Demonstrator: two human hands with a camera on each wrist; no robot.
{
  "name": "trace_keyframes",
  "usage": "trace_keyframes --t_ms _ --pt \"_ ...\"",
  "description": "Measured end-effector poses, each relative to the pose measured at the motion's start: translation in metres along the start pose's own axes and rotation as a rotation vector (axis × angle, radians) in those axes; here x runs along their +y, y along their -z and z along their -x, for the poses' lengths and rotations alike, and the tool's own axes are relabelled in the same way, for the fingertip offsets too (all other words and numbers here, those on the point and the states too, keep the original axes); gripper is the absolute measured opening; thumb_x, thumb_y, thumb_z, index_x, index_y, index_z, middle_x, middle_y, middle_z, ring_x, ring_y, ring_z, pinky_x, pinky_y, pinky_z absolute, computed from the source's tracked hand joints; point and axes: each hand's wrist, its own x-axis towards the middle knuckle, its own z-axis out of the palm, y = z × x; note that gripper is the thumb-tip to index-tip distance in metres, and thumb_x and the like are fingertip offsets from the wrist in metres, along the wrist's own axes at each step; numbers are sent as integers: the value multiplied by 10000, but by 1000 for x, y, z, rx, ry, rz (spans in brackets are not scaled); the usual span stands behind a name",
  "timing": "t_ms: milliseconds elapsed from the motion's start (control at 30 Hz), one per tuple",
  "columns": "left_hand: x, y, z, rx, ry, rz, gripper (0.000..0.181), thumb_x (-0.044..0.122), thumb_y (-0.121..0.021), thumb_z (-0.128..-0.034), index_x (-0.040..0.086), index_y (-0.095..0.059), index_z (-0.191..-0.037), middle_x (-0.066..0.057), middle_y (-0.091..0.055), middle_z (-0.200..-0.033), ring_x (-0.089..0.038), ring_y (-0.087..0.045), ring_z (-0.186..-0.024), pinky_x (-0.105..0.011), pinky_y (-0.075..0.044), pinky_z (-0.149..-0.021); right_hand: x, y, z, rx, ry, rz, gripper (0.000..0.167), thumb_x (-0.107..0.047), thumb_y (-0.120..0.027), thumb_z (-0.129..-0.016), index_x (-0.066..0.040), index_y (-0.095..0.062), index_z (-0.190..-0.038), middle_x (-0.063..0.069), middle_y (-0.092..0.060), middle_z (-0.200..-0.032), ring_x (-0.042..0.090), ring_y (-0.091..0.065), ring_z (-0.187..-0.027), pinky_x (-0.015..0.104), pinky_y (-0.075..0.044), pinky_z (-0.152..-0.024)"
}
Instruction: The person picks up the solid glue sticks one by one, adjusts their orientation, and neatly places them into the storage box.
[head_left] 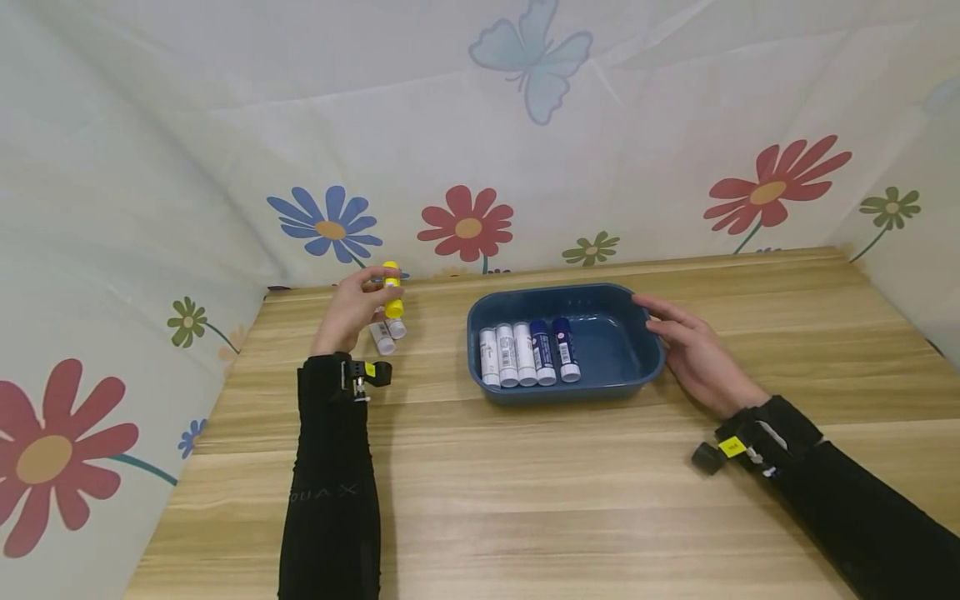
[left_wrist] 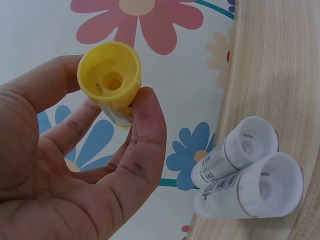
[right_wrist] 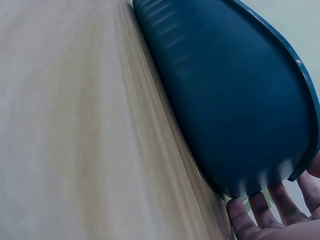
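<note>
On the left side of the table (head_left: 525,492), the left hand (head_left: 347,310) pinches a yellow stick (left_wrist: 110,80) between thumb and fingers, holding it off the surface above two white sticks (left_wrist: 250,192) that lie side by side. To the right, the right hand (head_left: 693,354) has its fingers extended and a little apart, touching the right end of a blue tray (head_left: 600,391), where three more white sticks (head_left: 507,357) lie left of two dark blue ones (head_left: 543,354).
</note>
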Motion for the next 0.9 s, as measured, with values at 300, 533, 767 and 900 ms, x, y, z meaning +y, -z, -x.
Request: trace_keyframes --t_ms 300,533,767,900 --pt "-1 -3 -1 -2 5 -19 417 189 -664 -1037 55 -585 -1423 -194 -596 -1359 -255 -582 -1089 -296 -522 -907 2 0 0 -8 28 -34 546 -182 -510 -1111 -49 -347 -1615 26 -278 -1653 146 -273 -1468 135 -391 -1052" --pt "-2 -4 -2 3 10 -12 401 137 -658 -1032 45 -587 -1416 -196 -618 -1344 -239 -597 -1020 -344 -529 -925 2 0 0 -8 21 -27 546 -191 -513 -1111 -58 -351 -1615 29 -267 -1660 179 -244 -1488 132 -394 -1047" --pt "0 -5 -3 -1 2 -31 420 175 -660 -1035 53 -585 -1429 -170 -589 -1382 -260 -571 -1061 -301 -523 -870 2 0 0 -7 26 -26 544 -188 -516 -1109 -55 -357 -1612 22 -285 -1648 167 -264 -1471 133 -393 -1048" --pt "4 -7 -3 -18 -16 -42 439 214 -680 -1028 76 -587 -1434 -157 -586 -1393 -287 -579 -1118 -299 -536 -900 3 0 0 -8 29 -22 543 -190 -513 -1110 -52 -356 -1612 24 -285 -1649 177 -260 -1476 135 -396 -1049"
